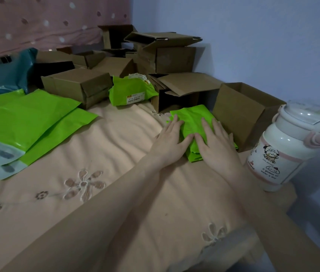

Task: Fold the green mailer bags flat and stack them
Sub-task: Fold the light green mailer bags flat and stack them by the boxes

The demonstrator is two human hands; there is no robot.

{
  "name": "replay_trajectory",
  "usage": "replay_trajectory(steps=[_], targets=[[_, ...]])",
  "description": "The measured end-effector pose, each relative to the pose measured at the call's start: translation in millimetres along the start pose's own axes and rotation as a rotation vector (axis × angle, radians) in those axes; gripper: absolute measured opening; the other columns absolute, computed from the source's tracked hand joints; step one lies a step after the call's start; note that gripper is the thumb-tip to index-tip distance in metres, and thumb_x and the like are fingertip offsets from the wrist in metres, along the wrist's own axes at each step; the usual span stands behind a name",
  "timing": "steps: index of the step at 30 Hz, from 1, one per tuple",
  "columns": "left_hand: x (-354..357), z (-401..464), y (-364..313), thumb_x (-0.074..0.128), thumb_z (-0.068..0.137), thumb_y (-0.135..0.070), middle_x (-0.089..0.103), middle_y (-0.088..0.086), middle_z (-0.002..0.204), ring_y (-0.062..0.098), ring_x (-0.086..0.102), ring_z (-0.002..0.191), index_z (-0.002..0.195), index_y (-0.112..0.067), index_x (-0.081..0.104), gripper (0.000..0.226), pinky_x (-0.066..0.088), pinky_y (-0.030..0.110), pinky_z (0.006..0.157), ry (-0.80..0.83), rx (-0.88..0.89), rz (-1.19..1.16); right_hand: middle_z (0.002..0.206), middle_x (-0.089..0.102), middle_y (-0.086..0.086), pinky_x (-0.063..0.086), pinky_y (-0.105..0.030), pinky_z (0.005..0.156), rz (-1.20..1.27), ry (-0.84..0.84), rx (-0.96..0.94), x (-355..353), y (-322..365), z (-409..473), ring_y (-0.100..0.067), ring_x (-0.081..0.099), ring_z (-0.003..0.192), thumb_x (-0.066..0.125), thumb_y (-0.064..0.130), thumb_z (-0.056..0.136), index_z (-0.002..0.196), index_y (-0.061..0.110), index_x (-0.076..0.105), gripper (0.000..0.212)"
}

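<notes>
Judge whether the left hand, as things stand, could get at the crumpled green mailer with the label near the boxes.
Probably yes. The left hand lies flat on the folded green bags, holding nothing. Bare bedspread lies between it and the crumpled green mailer, with no box across that path.

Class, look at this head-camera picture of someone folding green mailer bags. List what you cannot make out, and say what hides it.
- Folded bags: how many are stacked; the left hand and right hand press flat on top.
- Label on the crumpled bag: print too small.
- Flat bags: cut off by the left edge.
- Open box: inside too dark.
- Bottle: far side hidden, blurred near the right edge.
</notes>
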State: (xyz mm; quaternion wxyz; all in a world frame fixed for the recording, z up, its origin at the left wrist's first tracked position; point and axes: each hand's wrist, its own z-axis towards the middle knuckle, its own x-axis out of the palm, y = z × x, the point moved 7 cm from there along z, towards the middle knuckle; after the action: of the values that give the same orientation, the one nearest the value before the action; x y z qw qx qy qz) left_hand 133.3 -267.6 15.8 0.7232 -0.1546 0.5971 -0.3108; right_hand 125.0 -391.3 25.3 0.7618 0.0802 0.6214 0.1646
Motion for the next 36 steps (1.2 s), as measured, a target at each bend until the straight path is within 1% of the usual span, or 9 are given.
replay_trajectory(steps=[6, 13, 17, 22, 26, 28, 31, 34, 36], targets=[[-20.3, -11.3, -7.6, 0.041, 0.095, -0.046, 0.006, -0.004, 0.159, 0.013, 0.005, 0.146, 0.148, -0.02, 0.021, 0.062, 0.015, 0.042, 0.117, -0.041, 0.025, 0.066, 0.159, 0.008, -0.008, 0.005, -0.05, 0.116, 0.008, -0.043, -0.029, -17.5, 13.2, -8.0, -0.022, 0.006, 0.147, 0.027, 0.042, 0.1, 0.151, 0.019, 0.015, 0.057], [-57.9, -29.4, -12.9, 0.042, 0.094, -0.046, 0.006, -0.008, 0.159, 0.01, 0.007, 0.145, 0.148, -0.023, 0.021, 0.062, 0.016, 0.042, 0.116, -0.127, 0.041, 0.091, 0.158, 0.016, -0.009, 0.015, -0.047, 0.117, 0.03, -0.113, -0.079, -40.3, 41.6, -18.3, -0.023, 0.016, 0.144, 0.032, 0.039, 0.099, 0.148, 0.016, 0.023, 0.055], [-80.8, -41.5, -4.4, 0.04, 0.094, -0.048, 0.005, -0.01, 0.158, 0.009, 0.006, 0.145, 0.148, -0.025, 0.019, 0.062, 0.017, 0.042, 0.116, -0.162, 0.043, 0.115, 0.157, 0.018, -0.009, 0.017, -0.044, 0.117, 0.048, -0.138, -0.123, -47.5, 62.3, -20.2, -0.025, 0.017, 0.144, 0.035, 0.038, 0.099, 0.149, 0.017, 0.022, 0.056], [-116.7, -51.5, 17.2, 0.041, 0.095, -0.046, 0.007, -0.008, 0.158, 0.01, 0.004, 0.145, 0.148, -0.025, 0.021, 0.061, 0.017, 0.043, 0.116, -0.219, 0.052, 0.118, 0.154, 0.026, -0.005, 0.024, -0.035, 0.113, 0.078, -0.208, -0.228, -54.1, 97.7, -17.5, -0.022, 0.025, 0.14, 0.048, 0.039, 0.094, 0.147, 0.018, 0.025, 0.061], [-145.1, -52.5, 41.8, 0.044, 0.094, -0.045, 0.011, -0.006, 0.158, 0.013, 0.009, 0.145, 0.147, -0.023, 0.023, 0.061, 0.02, 0.043, 0.115, -0.269, 0.014, 0.124, 0.152, 0.031, -0.001, 0.029, -0.031, 0.109, 0.095, -0.259, -0.309, -52.4, 126.4, -7.3, -0.019, 0.029, 0.138, 0.058, 0.037, 0.089, 0.146, 0.018, 0.028, 0.067], [-156.5, -50.2, 53.1, 0.046, 0.094, -0.043, 0.012, -0.006, 0.158, 0.014, 0.011, 0.145, 0.147, -0.022, 0.024, 0.061, 0.022, 0.041, 0.115, -0.29, -0.003, 0.12, 0.152, 0.031, -0.001, 0.028, -0.031, 0.11, 0.108, -0.257, -0.325, -48.8, 137.0, 2.0, -0.018, 0.027, 0.139, 0.059, 0.035, 0.088, 0.146, 0.018, 0.028, 0.068], [-172.3, -43.4, 68.0, 0.05, 0.093, -0.04, 0.015, -0.003, 0.158, 0.017, 0.015, 0.144, 0.146, -0.019, 0.026, 0.062, 0.022, 0.039, 0.114, -0.332, -0.006, 0.126, 0.151, 0.033, -0.001, 0.033, -0.035, 0.108, 0.107, -0.251, -0.326, -42.1, 147.4, 20.0, -0.02, 0.03, 0.138, 0.059, 0.037, 0.087, 0.145, 0.02, 0.029, 0.067], [-181.9, -32.9, 85.6, 0.054, 0.092, -0.035, 0.018, 0.001, 0.157, 0.018, 0.019, 0.143, 0.145, -0.016, 0.027, 0.063, 0.022, 0.033, 0.114, -0.353, -0.013, 0.108, 0.149, 0.035, -0.002, 0.035, -0.036, 0.105, 0.099, -0.244, -0.311, -35.5, 152.8, 42.0, -0.022, 0.032, 0.135, 0.059, 0.04, 0.087, 0.145, 0.018, 0.029, 0.068], [-182.6, -22.8, 100.7, 0.054, 0.092, -0.034, 0.018, 0.001, 0.157, 0.016, 0.019, 0.143, 0.146, -0.016, 0.025, 0.064, 0.021, 0.029, 0.112, -0.351, -0.039, 0.088, 0.148, 0.036, -0.002, 0.035, -0.036, 0.103, 0.098, -0.225, -0.292, -28.7, 153.5, 58.7, -0.023, 0.033, 0.135, 0.06, 0.037, 0.087, 0.145, 0.017, 0.028, 0.069]])
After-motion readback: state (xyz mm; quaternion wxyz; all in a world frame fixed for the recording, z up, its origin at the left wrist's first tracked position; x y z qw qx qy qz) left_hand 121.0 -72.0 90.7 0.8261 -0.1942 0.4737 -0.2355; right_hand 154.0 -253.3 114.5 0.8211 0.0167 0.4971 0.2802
